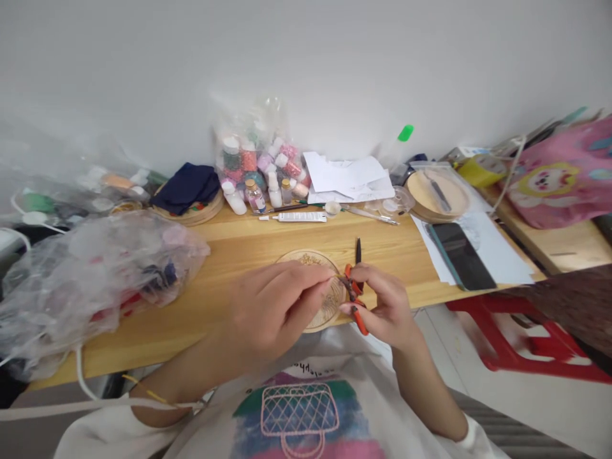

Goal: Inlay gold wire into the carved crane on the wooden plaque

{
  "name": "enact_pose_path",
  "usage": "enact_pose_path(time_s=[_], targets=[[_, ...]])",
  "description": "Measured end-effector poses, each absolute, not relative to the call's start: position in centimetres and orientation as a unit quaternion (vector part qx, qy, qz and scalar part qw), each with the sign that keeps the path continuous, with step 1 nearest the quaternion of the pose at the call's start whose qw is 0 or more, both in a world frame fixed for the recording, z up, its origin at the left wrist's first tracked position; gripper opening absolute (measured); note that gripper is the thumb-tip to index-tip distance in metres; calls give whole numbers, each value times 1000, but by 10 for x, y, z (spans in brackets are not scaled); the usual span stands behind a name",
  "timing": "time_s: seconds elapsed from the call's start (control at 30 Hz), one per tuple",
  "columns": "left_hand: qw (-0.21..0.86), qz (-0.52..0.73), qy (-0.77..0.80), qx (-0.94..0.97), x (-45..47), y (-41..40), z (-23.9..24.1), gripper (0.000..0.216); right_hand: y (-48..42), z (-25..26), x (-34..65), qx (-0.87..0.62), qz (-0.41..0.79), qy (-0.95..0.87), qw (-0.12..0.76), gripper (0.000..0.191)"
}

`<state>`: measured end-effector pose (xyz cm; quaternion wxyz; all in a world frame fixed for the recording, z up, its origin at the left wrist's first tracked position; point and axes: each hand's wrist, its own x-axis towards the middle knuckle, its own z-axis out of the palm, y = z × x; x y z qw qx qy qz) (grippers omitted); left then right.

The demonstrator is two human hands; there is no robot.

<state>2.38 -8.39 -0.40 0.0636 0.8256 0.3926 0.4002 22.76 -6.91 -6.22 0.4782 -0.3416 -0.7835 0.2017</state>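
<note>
My left hand (pixel 277 306) is closed in a pinch over a round wooden disc (pixel 329 306) with a carved pattern, which lies on the wooden table (pixel 239 255). What the fingertips pinch is too small to name. My right hand (pixel 385 305) grips small orange-handled pliers (pixel 356 299), whose tip meets the left fingertips above the disc. Black tweezers (pixel 358 250) lie just behind the disc.
A bag of small bead bottles (pixel 261 169) stands at the wall, a glue tube (pixel 299 217) before it. Crumpled plastic bags (pixel 95 274) fill the left. White papers (pixel 347 175), a round wooden box (pixel 437 194) and a phone (pixel 461 255) lie right. A red stool (pixel 516 344) stands below.
</note>
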Motion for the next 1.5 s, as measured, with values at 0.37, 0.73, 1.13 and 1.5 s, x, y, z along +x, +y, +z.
enact_pose_path(time_s=[0.37, 0.73, 1.13, 1.5], targets=[[113, 438, 365, 813, 37, -92, 0, 8, -79, -67, 234, -311, 185, -779, 512, 15], [137, 447, 367, 804, 42, -97, -1, 10, -85, -70, 236, -307, 175, -768, 534, 17], [173, 494, 328, 786, 42, -94, -9, 12, -86, -70, 233, -325, 156, -769, 528, 15], [237, 511, 354, 746, 39, -89, -20, 13, -89, -64, 237, -353, 96, -794, 485, 10]])
